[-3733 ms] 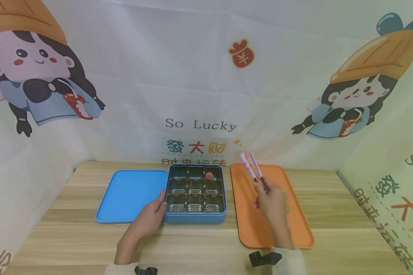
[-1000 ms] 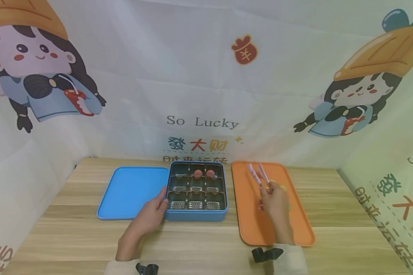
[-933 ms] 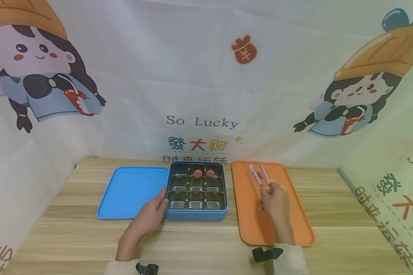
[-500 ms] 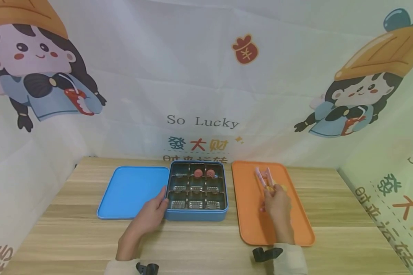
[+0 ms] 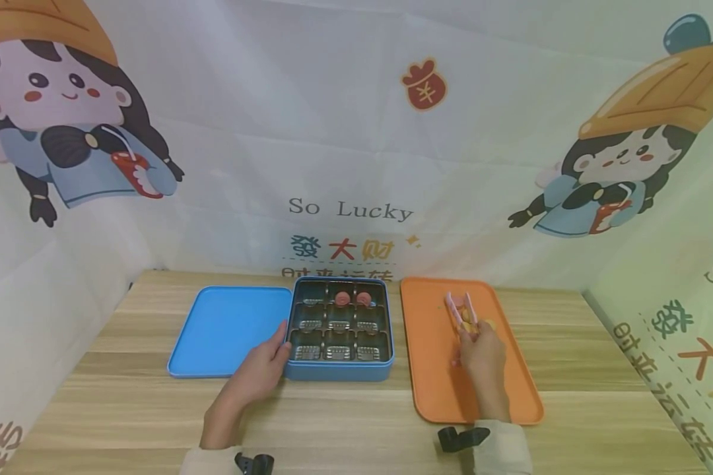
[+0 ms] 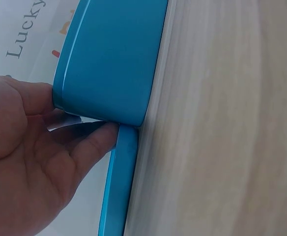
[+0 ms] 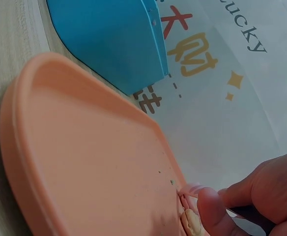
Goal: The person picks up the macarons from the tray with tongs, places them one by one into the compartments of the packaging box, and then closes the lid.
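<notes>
My right hand [image 5: 482, 356] grips pink tongs [image 5: 453, 309] by their dark handles, low over the orange tray [image 5: 434, 389]. Between the tong arms shows a yellow, cookie-like piece [image 5: 466, 315]; in the right wrist view it appears as a pale biscuit [image 7: 191, 222], partly hidden by my thumb. My left hand [image 5: 261, 363] rests its fingertips against the left side of an uncovered blue tin [image 5: 339, 372], at the rim and lower edge in the left wrist view. The tin's dark insert has several compartments. A round red piece [image 5: 342, 299] and another red piece [image 5: 364, 299] sit in the back row.
A flat blue lid [image 5: 228, 333] lies against the tin's left side. More yellow pieces [image 5: 488, 324] and a pinkish piece [image 5: 456, 361] lie on the tray around my right hand. Small green crumbs [image 7: 172, 182] dot it. A printed cloth [image 5: 243, 165] hangs behind the wooden table [image 5: 344, 422].
A second red piece has appeared in the tin's back middle compartment. The tongs have come down over the tray and shifted right to the yellow piece. My left hand stays at the tin.
</notes>
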`<state>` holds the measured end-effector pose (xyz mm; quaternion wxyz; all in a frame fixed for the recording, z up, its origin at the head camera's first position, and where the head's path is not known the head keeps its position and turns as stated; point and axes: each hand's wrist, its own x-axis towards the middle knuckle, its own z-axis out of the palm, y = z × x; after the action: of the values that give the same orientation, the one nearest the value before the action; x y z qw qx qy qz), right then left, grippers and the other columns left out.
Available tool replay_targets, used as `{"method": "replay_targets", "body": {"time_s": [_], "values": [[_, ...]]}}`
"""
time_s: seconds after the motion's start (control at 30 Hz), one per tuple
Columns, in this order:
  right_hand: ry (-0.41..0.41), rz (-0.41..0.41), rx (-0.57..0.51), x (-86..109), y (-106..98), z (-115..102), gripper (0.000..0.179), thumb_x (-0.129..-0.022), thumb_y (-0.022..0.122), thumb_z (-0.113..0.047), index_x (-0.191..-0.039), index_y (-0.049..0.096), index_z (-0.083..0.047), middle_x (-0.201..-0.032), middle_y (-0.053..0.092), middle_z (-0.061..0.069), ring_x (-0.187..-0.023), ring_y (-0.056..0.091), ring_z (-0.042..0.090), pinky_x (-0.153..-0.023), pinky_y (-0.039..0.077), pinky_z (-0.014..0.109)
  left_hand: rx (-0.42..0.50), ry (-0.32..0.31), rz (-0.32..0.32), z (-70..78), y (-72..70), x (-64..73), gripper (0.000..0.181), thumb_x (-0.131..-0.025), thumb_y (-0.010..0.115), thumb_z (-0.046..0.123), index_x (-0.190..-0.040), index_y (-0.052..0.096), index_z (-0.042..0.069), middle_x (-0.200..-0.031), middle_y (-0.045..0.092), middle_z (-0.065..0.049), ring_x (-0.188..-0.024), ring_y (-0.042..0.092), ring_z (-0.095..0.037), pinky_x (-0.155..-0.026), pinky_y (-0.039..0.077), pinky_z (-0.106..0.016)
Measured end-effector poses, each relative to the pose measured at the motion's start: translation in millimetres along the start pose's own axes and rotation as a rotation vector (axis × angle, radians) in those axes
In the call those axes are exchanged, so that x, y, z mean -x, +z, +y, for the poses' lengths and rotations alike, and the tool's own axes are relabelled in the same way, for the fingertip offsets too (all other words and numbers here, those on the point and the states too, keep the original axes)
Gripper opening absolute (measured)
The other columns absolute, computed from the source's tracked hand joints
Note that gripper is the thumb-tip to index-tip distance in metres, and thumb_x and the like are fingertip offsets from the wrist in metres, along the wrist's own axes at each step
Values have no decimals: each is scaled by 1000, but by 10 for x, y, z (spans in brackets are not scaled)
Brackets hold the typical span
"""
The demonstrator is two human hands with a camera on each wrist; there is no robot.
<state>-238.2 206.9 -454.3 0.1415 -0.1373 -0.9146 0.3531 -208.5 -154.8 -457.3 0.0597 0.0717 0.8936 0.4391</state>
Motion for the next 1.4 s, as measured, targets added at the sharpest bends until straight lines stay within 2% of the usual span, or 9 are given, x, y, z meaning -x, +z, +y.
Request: {"method": "replay_targets", "body": {"time_s": [0.27,0.57,0.67,0.77,0.87,0.97,1.0,1.17,1.4], "values": [[11,-17,-16,0,5,19,24,-96,60,-12,-109,62,9,-65,68,12,-54,63,20,-49,43,32,4,14,3,19,-3,10,55,-108,32,14,-153,14,-11,-158,22,-28,-146,22,-42,-117,26,-55],[31,-54,-59,-6,34,15,25,-97,59,-11,-115,61,7,-66,68,11,-45,60,10,-48,45,25,4,-1,1,2,4,1,55,-108,31,15,-154,13,-9,-158,21,-26,-146,22,-41,-118,25,-55],[22,-58,-59,0,37,-2,26,-98,58,-11,-118,61,6,-73,70,14,-46,63,12,-52,51,28,3,5,2,9,2,12,55,-108,32,15,-154,14,-10,-158,22,-27,-146,23,-41,-117,26,-55],[3,-61,-53,15,23,-42,35,-98,57,-11,-128,57,8,-91,73,23,-52,67,18,-65,58,40,4,3,2,15,-1,16,55,-108,32,16,-154,15,-10,-158,22,-27,-146,23,-41,-117,26,-55],[-10,-80,-97,33,12,-117,43,-99,58,-10,-136,51,10,-106,69,30,-52,67,16,-63,60,37,3,6,3,18,-3,20,55,-108,33,16,-154,15,-9,-158,23,-27,-145,24,-41,-117,27,-56],[-14,-114,-191,47,15,-198,47,-98,58,-7,-140,46,12,-111,66,35,-47,63,10,-48,57,26,0,13,5,18,-6,21,55,-108,34,16,-153,16,-10,-157,24,-27,-145,25,-41,-116,29,-56],[-14,-124,-220,50,21,-220,47,-99,58,-6,-140,45,12,-110,66,35,-47,63,10,-47,57,27,-2,15,5,19,-8,23,55,-108,34,16,-153,16,-10,-157,25,-27,-145,25,-42,-116,29,-56],[-17,-152,-327,72,63,-297,48,-99,57,-4,-142,43,11,-113,64,37,-49,64,11,-49,59,33,-2,8,4,10,-13,21,55,-108,33,16,-153,15,-10,-157,24,-27,-145,25,-41,-117,28,-56],[-33,-144,-373,133,125,-404,47,-97,59,-3,-140,46,10,-114,64,34,-51,64,10,-48,58,30,-2,10,4,11,-11,22,55,-108,34,15,-153,16,-11,-157,24,-28,-145,25,-42,-117,27,-56]]}}
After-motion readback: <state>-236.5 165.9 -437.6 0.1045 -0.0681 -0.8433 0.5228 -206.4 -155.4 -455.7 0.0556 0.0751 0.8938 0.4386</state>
